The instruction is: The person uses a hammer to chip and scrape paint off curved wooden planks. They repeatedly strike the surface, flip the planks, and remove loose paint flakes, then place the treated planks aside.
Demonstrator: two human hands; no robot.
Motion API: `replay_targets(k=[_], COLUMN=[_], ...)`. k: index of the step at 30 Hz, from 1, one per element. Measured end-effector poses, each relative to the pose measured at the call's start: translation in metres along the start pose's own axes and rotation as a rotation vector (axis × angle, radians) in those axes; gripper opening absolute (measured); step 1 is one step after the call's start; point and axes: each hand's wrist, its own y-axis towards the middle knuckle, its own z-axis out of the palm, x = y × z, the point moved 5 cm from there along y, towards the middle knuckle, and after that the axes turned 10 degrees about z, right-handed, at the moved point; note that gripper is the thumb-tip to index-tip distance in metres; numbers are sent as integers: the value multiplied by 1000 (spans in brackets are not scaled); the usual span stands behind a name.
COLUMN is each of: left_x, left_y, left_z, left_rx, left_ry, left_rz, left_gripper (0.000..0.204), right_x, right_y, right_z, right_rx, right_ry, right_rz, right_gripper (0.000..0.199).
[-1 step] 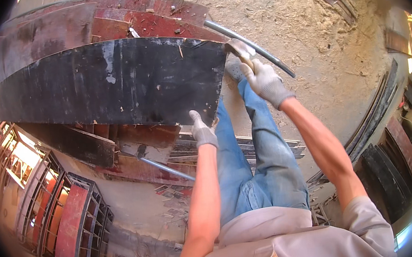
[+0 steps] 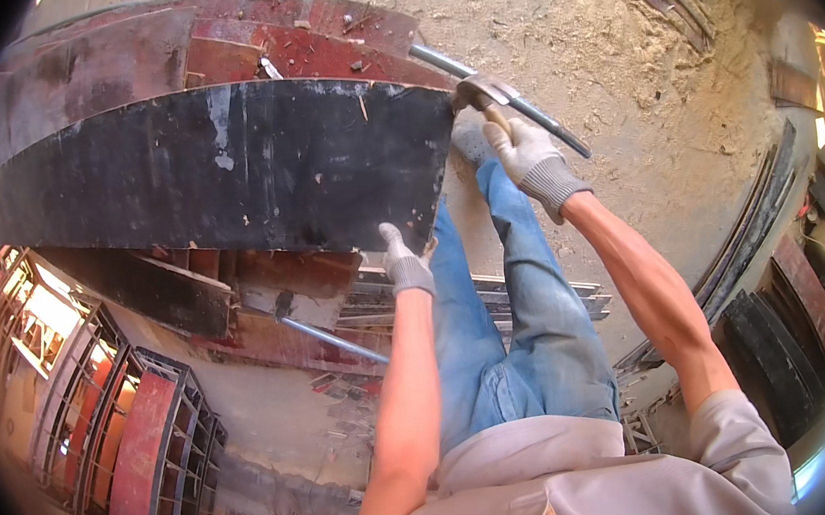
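A long black panel (image 2: 313, 172) with pale scuffs lies across the view, its right end close to my legs. My left hand (image 2: 405, 263), in a pale glove, grips the panel's near edge by that end. Its thumb rests on the black face; the fingers are hidden beneath. My right hand (image 2: 528, 157), also gloved, is closed round the wooden handle of a hammer (image 2: 488, 95). The hammer's metal head is beside the panel's far right corner; I cannot tell whether they touch. Behind it passes a grey metal pipe (image 2: 556, 126).
Red, worn panels (image 2: 320, 51) strewn with debris lie beyond the black one. A second metal pipe (image 2: 333, 339) sticks out on the near side, by stacked strips (image 2: 377, 301). Curved framed forms (image 2: 142, 457) stand at left. More boards (image 2: 769, 351) lean at right.
The hammer head and my right hand have shifted slightly toward me and to the right. My left hand stays on the panel's edge.
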Motion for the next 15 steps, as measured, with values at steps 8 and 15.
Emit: replay_targets(k=[8,15], left_x=[-2,1], left_y=[-9,-10], left_z=[1,-4], left_rx=[103,24], left_ry=[-20,-37], left_rz=[-5,-77], left_gripper=[68,73], right_x=[-14,-35], right_y=[-21,-30], right_z=[4,-1], right_rx=[-275,-196], right_ry=[201,-14], right_rz=[-588,-909], right_gripper=[30,34])
